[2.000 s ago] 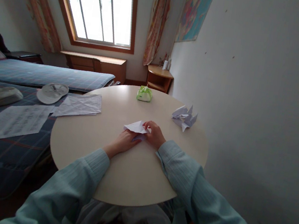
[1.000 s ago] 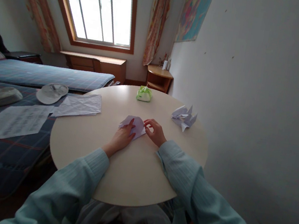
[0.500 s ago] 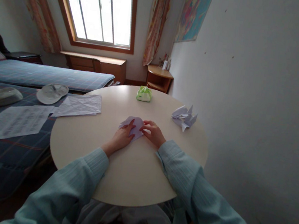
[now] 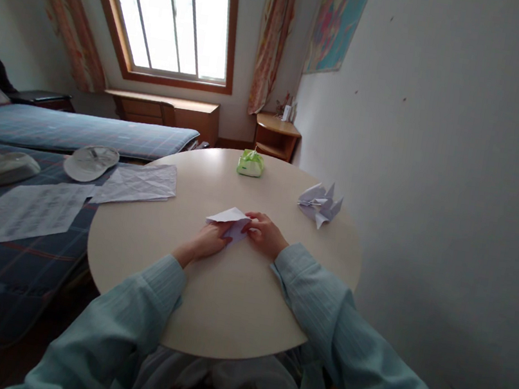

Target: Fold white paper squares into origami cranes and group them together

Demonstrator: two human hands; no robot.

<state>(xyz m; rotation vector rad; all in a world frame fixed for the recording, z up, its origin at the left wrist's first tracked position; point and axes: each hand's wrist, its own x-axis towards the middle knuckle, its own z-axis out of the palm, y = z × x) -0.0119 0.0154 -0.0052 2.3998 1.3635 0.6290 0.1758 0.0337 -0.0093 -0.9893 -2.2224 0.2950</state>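
A small folded sheet of white paper [image 4: 230, 218] lies at the middle of the round beige table [image 4: 223, 306], one flap raised. My left hand [image 4: 207, 240] pinches its near left edge and lifts the flap. On the paper's right side my right hand [image 4: 263, 234] has its fingers curled and closed on it. Both sleeves are pale blue.
A finished folded paper figure [image 4: 320, 204] sits at the table's right, near the wall. A green and white packet [image 4: 250, 163] stands at the far edge. Loose printed sheets [image 4: 139, 181] overlap the table's left rim and the bed [image 4: 18, 210], where a cap [image 4: 90, 160] lies.
The paper lay flat under my left fingers a moment ago. Now my left hand has drawn back slightly and raised a flap, and my right hand has closed onto the paper.
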